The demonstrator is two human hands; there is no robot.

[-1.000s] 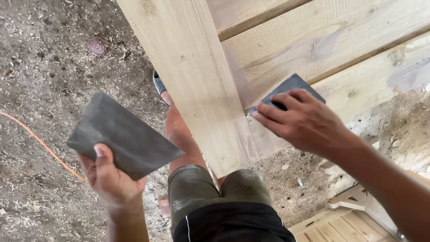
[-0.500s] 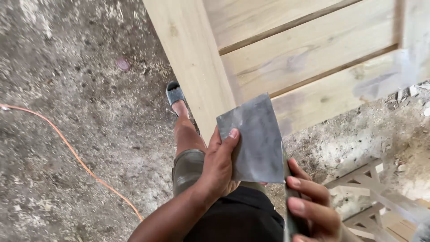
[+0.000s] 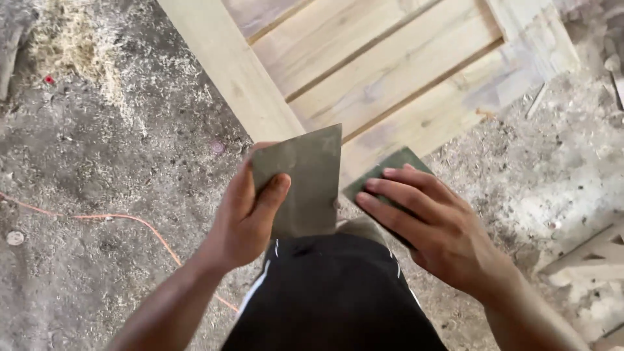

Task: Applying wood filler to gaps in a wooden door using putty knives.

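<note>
1. Your left hand [image 3: 244, 214] pinches a grey sheet of sandpaper [image 3: 302, 179] by its lower left edge, thumb across its face, holding it upright in front of your waist.
2. Your right hand [image 3: 426, 224] holds a second, darker sheet [image 3: 383, 175], fingers laid flat over it.
3. The two sheets sit just beside each other, above your black shorts [image 3: 331, 292].
4. Beyond them lies a pale wooden slatted panel [image 3: 364, 71] on the sawdust-strewn floor [image 3: 97, 162], with an orange cable [image 3: 117, 218] at left.

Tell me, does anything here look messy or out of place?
Sawdust and shavings litter the dirt floor, and an orange cord trails loose across it. Otherwise nothing stands out: left hand and right hand each hold a grey sheet, beside the wooden panel.
</note>
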